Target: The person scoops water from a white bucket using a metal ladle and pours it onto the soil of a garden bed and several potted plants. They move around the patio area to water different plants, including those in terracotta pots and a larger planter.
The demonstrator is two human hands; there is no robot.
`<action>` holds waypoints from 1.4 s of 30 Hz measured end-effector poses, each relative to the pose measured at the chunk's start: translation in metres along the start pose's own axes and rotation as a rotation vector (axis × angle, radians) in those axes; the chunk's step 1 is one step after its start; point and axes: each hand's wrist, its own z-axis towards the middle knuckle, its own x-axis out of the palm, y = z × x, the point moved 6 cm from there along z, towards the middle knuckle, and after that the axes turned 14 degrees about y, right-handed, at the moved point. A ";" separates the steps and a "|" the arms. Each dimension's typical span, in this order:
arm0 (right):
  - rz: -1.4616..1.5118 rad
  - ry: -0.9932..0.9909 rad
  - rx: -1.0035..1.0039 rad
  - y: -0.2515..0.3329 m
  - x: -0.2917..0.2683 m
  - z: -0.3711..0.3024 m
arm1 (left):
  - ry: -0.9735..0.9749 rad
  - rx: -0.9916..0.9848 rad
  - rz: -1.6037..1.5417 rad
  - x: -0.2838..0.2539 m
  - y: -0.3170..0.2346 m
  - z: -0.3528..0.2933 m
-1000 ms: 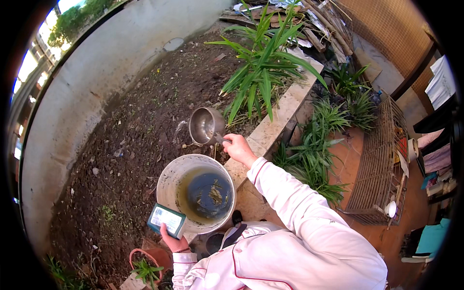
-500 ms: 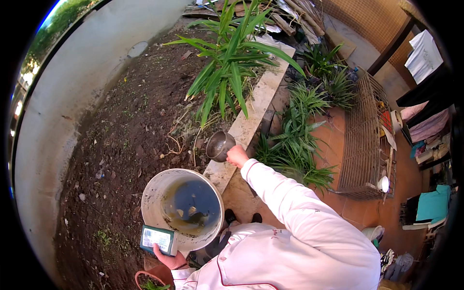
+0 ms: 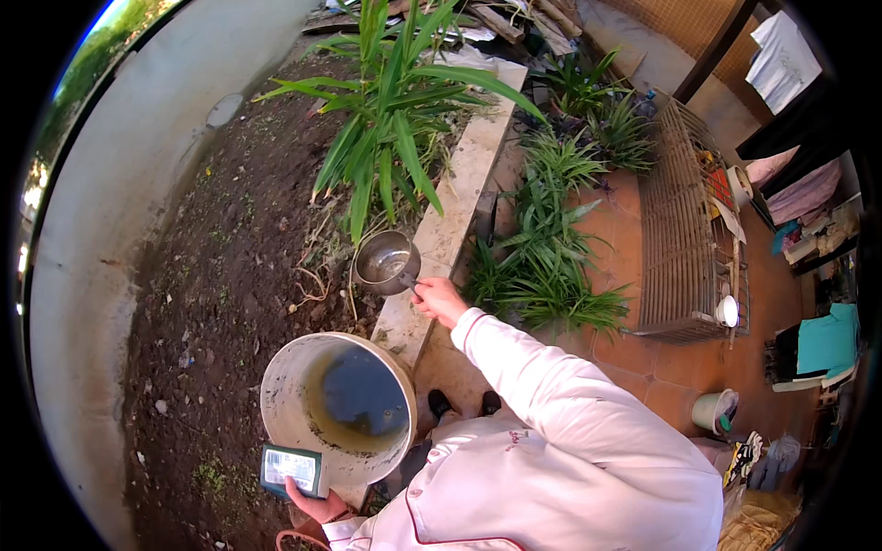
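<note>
A metal saucepan (image 3: pixel 384 260) is in my right hand (image 3: pixel 439 299), gripped by its dark handle, its bowl over the edge of the soil bed. Its inside shows and looks stained, with little or nothing in it. Below and left of it stands a large pale bucket (image 3: pixel 281 375) holding dark, murky water (image 3: pixel 367 390). Beside the bucket's near left rim, my left hand (image 3: pixel 312 500) holds a small dark green box (image 3: pixel 292 468) with a white label facing up.
A leafy green plant (image 3: pixel 390 119) grows from the brown soil (image 3: pixel 207 303) beside a pale stone ledge (image 3: pixel 469 165). Right of the ledge are low spiky plants (image 3: pixel 551 266) and a slatted wooden rack (image 3: pixel 680 230). A grey wall (image 3: pixel 119 202) bounds the left.
The saucepan has turned, so its open bowl now faces up toward me, and it sits slightly farther left. My view has shifted a little. My left hand still holds the green box.
</note>
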 end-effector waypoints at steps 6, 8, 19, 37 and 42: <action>-0.099 0.236 -0.055 0.031 0.025 -0.076 | 0.017 -0.003 -0.092 0.010 -0.009 0.013; -0.167 0.313 -0.053 0.047 0.058 -0.106 | 0.027 0.027 -0.099 0.006 -0.013 0.008; -1.166 0.580 -0.355 0.032 0.157 -0.172 | 0.037 0.025 -0.165 -0.010 -0.005 0.011; -1.739 0.596 -0.566 -0.077 0.198 -0.144 | 0.089 -0.033 -0.011 0.015 0.006 -0.004; -1.579 0.524 -0.443 -0.050 0.188 -0.157 | 0.076 -0.017 0.088 0.003 -0.002 -0.005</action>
